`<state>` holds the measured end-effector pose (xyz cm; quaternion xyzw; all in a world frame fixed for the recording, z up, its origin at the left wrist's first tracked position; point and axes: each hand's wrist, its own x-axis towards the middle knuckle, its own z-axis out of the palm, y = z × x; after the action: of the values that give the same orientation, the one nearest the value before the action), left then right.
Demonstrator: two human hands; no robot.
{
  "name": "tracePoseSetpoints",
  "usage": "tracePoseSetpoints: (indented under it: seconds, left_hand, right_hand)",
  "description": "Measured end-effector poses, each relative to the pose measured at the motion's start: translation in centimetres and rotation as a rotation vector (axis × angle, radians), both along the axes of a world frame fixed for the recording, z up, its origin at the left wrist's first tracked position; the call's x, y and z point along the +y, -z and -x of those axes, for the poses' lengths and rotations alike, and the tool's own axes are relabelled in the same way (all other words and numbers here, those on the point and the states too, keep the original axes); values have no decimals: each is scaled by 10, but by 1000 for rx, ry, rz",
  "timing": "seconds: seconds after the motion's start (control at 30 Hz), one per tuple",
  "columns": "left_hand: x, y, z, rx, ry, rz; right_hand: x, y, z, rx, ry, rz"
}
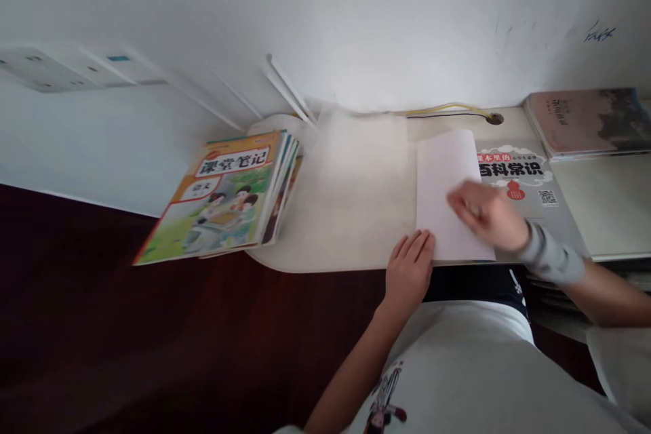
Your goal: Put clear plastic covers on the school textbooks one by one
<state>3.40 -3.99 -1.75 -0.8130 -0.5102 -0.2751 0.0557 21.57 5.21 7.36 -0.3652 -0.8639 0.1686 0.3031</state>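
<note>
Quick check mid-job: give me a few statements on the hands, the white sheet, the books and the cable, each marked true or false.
1. The left hand lies flat at the near left corner of the white sheet. True.
2. The right hand rests on the stack of colourful books. False: it is over the white sheet, and the stack lies apart at the left.
3. The white sheet covers part of a grey book. True.
4. The stack of colourful books lies wholly on the desk. False: its near left corner juts out past the desk's edge.
5. A yellow cable runs along the back of the desk. True.
</note>
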Motion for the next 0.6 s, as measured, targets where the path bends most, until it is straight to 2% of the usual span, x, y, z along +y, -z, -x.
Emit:
tracePoseSetpoints:
  seconds: [0.07, 0.1, 0.2, 0.27, 0.33, 0.47, 0.6]
  left_hand:
    - [1, -4, 4, -20, 19, 9]
    - [0, -6, 6, -25, 27, 11]
    - [-2, -12, 10, -24, 29, 11]
    - [-3, -14, 10, -14, 29, 0]
    - [-5, -15, 10, -5, 34, -8]
    - [-5, -15, 14, 13, 38, 6]
    - [-3, -14, 22, 37, 72, 45]
  right_hand:
    - [-56, 4, -7, -43, -223, 308]
    - [-78, 13, -10, -43, -253, 475]
    - [-115, 51, -11, 180, -68, 939]
    - [-119, 72, -1, 408, -55, 1159]
    - [-113, 82, 16, 581, -97, 1306]
    - [-95, 81, 50, 681, -163, 1552]
    - [-85, 76, 59, 656, -123, 1688]
